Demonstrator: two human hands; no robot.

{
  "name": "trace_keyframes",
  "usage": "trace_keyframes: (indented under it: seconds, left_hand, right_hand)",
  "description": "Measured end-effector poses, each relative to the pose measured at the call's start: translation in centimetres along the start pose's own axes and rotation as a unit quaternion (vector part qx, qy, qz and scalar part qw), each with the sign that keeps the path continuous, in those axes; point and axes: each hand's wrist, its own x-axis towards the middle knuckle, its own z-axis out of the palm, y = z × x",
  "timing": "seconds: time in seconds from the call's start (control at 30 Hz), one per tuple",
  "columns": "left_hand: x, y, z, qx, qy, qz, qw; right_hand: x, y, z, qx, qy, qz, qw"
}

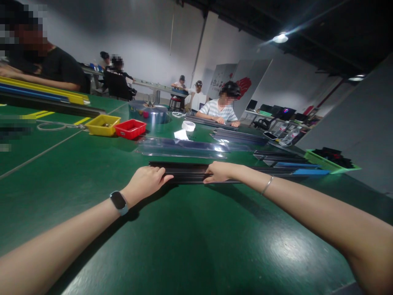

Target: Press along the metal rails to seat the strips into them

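Note:
A long black channel-shaped strip [186, 178] lies crosswise on the green table [184, 229]. My left hand [150, 182] is closed around its left end, thumb along the near edge. Farther right, my right hand [216, 171] grips the same strip with its fingers curled over it. Past my right hand the strip runs on behind my forearm, so its right end is partly hidden. Just beyond it lie clear plastic strips [184, 147], shiny and flat on the table.
A yellow bin [103, 125] and a red bin [131, 129] stand at the back left. White tape [188, 126] sits near the middle. More dark strips [276, 157] and a green basket [333, 159] are on the right. Across the table works a person in a striped shirt [219, 110].

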Motion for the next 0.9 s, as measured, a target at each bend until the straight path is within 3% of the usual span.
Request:
trace_keyframes:
  seconds: [0.13, 0.4, 0.7, 0.9]
  left_hand:
    - [0.1, 0.3, 0.0, 0.008, -0.001, 0.000, 1.000]
    - [0.3, 0.5, -0.1, 0.013, -0.012, 0.007, 1.000]
    - [0.2, 0.6, -0.2, -0.002, -0.002, 0.004, 1.000]
    - [0.3, 0.6, -0.3, -0.011, -0.005, 0.004, 1.000]
  right_hand:
    - [0.1, -1.1, -0.3, 0.028, 0.043, -0.075, 0.996]
    - [1.3, -0.7, 0.4, 0.010, 0.026, -0.063, 0.998]
    - [1.3, -3.0, -1.7, -0.053, -0.029, -0.013, 0.998]
    - [2.7, -4.7, -2.4, -0.019, -0.001, -0.083, 0.996]
